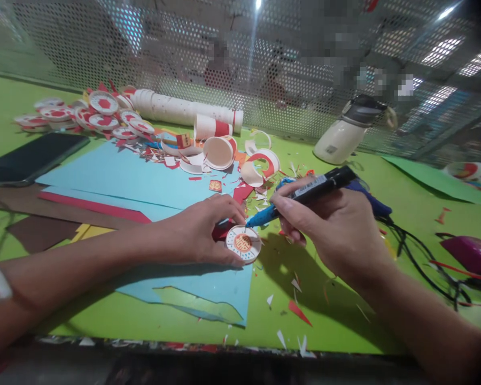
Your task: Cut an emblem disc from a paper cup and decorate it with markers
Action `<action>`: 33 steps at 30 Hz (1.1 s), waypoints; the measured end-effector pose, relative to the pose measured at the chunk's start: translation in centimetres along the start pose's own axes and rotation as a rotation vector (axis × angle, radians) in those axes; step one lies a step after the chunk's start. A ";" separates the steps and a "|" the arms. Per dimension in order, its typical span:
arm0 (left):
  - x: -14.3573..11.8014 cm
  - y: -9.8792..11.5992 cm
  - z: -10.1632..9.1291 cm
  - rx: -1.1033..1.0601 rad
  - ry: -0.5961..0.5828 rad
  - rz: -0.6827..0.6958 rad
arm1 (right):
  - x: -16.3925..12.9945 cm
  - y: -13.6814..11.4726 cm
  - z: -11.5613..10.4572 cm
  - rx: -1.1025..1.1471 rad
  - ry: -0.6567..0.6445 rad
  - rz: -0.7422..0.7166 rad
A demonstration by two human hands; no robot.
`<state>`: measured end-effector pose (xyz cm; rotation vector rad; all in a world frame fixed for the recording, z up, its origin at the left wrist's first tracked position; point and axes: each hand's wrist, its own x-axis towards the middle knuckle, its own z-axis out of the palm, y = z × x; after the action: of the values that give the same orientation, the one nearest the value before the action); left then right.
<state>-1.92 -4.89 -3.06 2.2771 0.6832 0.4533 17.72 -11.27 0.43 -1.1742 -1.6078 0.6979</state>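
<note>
A small round paper cup base (234, 252) lies on the table edge of the blue paper, with an orange patterned emblem in its middle and blue dots around it. My left hand (202, 230) is closed on its left side, thumb at the front and fingers behind. In my right hand (336, 224) is a marker (308, 191) with a black barrel and a blue front end. The marker tilts down to the left, its tip at the disc's upper rim; whether it touches cannot be told. A small orange square (215, 185) lies farther back.
Cut paper cups (220, 153) and scraps lie behind my hands. Red-and-white discs (103, 123) are heaped at back left, near a phone (36, 155). A bottle (339, 136) stands by the perforated screen (240, 64). Black cord (420, 256) and a purple object (471, 254) lie right.
</note>
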 end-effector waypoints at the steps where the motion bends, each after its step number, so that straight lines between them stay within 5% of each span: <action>1: 0.0 0.1 0.0 0.003 0.001 -0.013 | -0.1 0.0 0.1 -0.006 -0.023 0.004; 33: 0.0 0.6 0.0 0.084 -0.009 -0.062 | -0.4 0.1 1.4 -0.023 -0.092 0.004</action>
<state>-1.68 -5.25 -2.62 2.3275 0.7788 0.3909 16.47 -11.48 -0.34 -1.1771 -1.6942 0.7475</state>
